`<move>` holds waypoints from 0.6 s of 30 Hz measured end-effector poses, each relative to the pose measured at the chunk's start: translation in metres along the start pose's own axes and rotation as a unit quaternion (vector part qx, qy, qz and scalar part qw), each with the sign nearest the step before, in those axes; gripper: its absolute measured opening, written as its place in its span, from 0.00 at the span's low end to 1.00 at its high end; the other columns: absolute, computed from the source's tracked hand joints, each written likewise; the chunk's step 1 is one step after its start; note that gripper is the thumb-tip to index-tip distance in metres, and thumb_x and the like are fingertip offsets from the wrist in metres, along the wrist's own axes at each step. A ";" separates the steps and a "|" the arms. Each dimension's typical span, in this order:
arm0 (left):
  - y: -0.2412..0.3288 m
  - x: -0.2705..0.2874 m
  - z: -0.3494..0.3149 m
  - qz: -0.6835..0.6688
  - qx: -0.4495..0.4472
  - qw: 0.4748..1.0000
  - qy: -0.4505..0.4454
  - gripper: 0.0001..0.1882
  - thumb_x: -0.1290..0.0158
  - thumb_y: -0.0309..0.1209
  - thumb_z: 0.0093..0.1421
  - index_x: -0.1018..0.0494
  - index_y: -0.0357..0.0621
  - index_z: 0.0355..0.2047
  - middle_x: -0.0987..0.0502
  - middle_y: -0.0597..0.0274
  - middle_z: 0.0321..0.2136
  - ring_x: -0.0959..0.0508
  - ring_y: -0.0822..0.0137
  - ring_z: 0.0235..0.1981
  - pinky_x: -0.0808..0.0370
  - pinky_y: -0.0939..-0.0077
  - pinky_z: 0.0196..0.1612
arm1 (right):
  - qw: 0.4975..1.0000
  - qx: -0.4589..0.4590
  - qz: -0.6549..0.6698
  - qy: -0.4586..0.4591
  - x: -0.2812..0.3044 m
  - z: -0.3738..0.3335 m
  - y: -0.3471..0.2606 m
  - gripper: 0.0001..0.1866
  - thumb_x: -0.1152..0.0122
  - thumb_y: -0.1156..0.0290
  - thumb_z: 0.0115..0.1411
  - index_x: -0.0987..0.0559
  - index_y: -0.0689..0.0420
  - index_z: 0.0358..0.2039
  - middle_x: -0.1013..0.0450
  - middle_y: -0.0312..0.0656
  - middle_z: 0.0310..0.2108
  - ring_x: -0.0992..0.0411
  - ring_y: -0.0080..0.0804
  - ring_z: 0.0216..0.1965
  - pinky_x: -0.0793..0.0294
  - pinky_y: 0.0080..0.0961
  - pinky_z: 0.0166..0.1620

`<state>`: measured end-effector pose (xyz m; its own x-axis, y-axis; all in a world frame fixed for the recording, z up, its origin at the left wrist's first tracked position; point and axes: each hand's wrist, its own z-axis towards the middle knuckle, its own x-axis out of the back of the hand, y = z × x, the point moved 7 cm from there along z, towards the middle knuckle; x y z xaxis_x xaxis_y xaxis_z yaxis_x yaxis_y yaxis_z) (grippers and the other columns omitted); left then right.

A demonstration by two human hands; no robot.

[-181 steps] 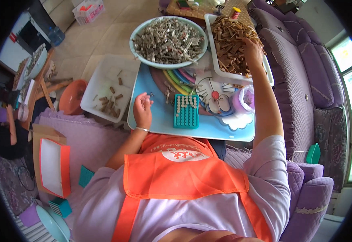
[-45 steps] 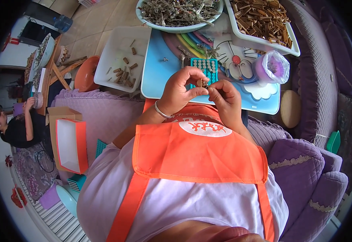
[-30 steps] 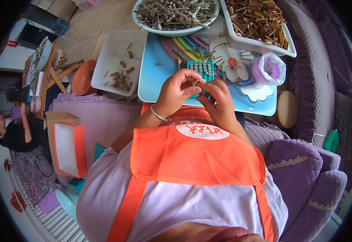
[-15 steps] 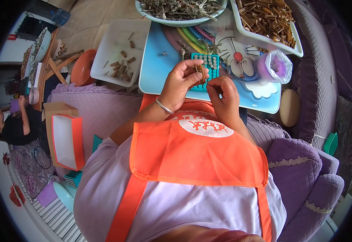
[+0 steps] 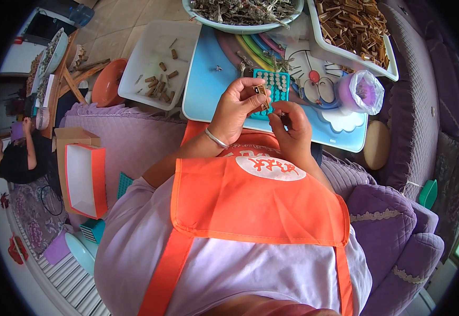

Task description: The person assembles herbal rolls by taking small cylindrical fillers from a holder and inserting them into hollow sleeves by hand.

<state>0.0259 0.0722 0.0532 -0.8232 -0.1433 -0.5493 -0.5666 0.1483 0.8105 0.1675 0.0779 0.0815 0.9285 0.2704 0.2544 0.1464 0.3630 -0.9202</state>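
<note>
Between the fingers and thumb of my left hand [image 5: 235, 108] is a small brown rectangular frame-like piece [image 5: 261, 94], partly hidden by the fingertips. Close by its lower end, my right hand [image 5: 292, 122] is closed in a pinch. Whatever sits in that pinch is too small to tell. Both hands are over the near part of a blue picture-printed table [image 5: 203, 79]. Just beyond them lies a teal tray [image 5: 284, 95] with rows of holes, many topped with pale round bits.
A bowl [image 5: 224, 26] of dried grey stems and a white bin [image 5: 392, 68] of brown pieces stand behind. Brown cylinders lie in a white tub [image 5: 134, 68] at left. A bag-lined purple container [image 5: 353, 95] is at right. A co-worker [image 5: 21, 158] sits far left.
The view has shifted slightly. My left hand keeps the brown piece, and my right hand stays pinched beside it with its fingers slightly repositioned.
</note>
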 end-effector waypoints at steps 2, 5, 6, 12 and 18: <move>0.001 0.002 0.001 0.005 -0.018 1.000 -0.004 0.15 0.45 0.26 0.61 0.32 0.46 0.48 0.23 0.61 0.39 0.23 0.71 0.40 0.25 0.76 0.45 | 0.999 -0.033 0.041 0.008 0.001 -0.001 0.002 0.14 0.38 0.83 0.53 0.27 0.59 0.40 0.31 0.38 0.29 0.32 0.23 0.25 0.32 0.18 0.28; 0.002 0.000 0.000 -0.002 -0.023 1.000 -0.008 0.15 0.45 0.26 0.61 0.32 0.46 0.48 0.23 0.61 0.40 0.23 0.71 0.40 0.25 0.75 0.46 | 0.994 -0.079 0.074 0.004 -0.001 -0.002 0.013 0.14 0.39 0.83 0.53 0.26 0.58 0.40 0.31 0.38 0.30 0.32 0.23 0.26 0.32 0.18 0.29; 0.003 -0.001 0.000 -0.001 -0.023 1.000 -0.008 0.15 0.45 0.26 0.61 0.32 0.46 0.48 0.23 0.61 0.40 0.23 0.71 0.40 0.25 0.75 0.46 | 0.994 -0.090 0.066 -0.013 -0.003 -0.001 0.017 0.14 0.39 0.83 0.53 0.26 0.58 0.40 0.31 0.39 0.30 0.31 0.23 0.26 0.31 0.18 0.29; 0.000 0.001 -0.001 -0.022 -0.013 1.000 -0.006 0.15 0.45 0.26 0.61 0.32 0.46 0.48 0.23 0.61 0.40 0.23 0.71 0.40 0.25 0.75 0.46 | 0.993 0.052 -0.090 -0.055 -0.006 0.007 -0.015 0.15 0.43 0.86 0.53 0.23 0.56 0.41 0.32 0.42 0.28 0.32 0.31 0.27 0.32 0.24 0.30; 0.003 0.001 -0.002 -0.037 -0.009 0.999 0.006 0.15 0.43 0.26 0.59 0.31 0.43 0.45 0.22 0.61 0.37 0.23 0.74 0.37 0.25 0.80 0.38 | 0.993 0.083 -0.077 -0.025 -0.003 0.005 -0.017 0.16 0.41 0.86 0.51 0.21 0.57 0.40 0.33 0.38 0.27 0.33 0.27 0.26 0.34 0.21 0.28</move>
<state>0.0236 0.0705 0.0552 -0.7787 -0.1656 -0.6052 -0.6250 0.1195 0.7715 0.1603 0.0755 0.0984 0.8808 0.2418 0.4070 0.2241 0.5443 -0.8084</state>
